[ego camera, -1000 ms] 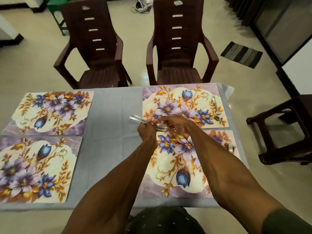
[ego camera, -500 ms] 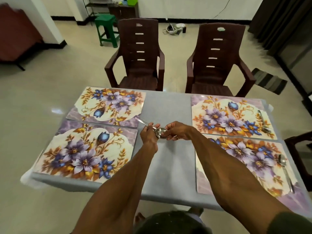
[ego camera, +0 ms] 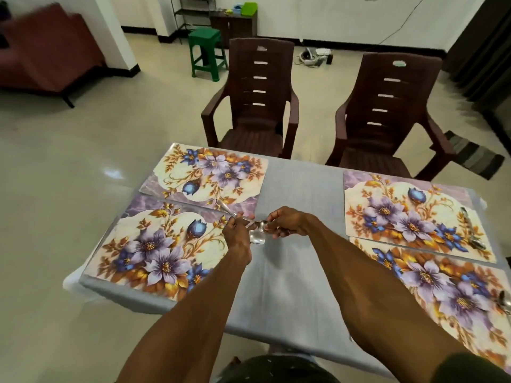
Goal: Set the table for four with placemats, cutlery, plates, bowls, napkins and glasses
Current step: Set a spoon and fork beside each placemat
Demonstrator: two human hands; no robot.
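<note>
Four floral placemats lie on the grey table [ego camera: 293,275]: far left [ego camera: 207,175], near left [ego camera: 163,250], far right [ego camera: 409,214], near right [ego camera: 442,288]. My left hand [ego camera: 237,233] and my right hand [ego camera: 287,222] meet above the table's middle, both gripping metal spoons [ego camera: 257,236]. Handles stick out to the upper left past my left hand; the bowls show between the hands. One spoon [ego camera: 472,233] lies at the right edge of the far right mat. Another spoon [ego camera: 504,301] lies on the near right mat, partly cut off.
Two dark brown plastic chairs [ego camera: 257,106] [ego camera: 387,117] stand at the table's far side. A green stool [ego camera: 206,53] and a shelf stand further back. A striped floor mat [ego camera: 475,153] lies at right. A red-brown sofa [ego camera: 47,51] is at far left.
The view has swung left and upward, so the left placemats now sit nearer the centre. My hands, still holding the spoons together, have shifted from over the right mats toward the left mats.
</note>
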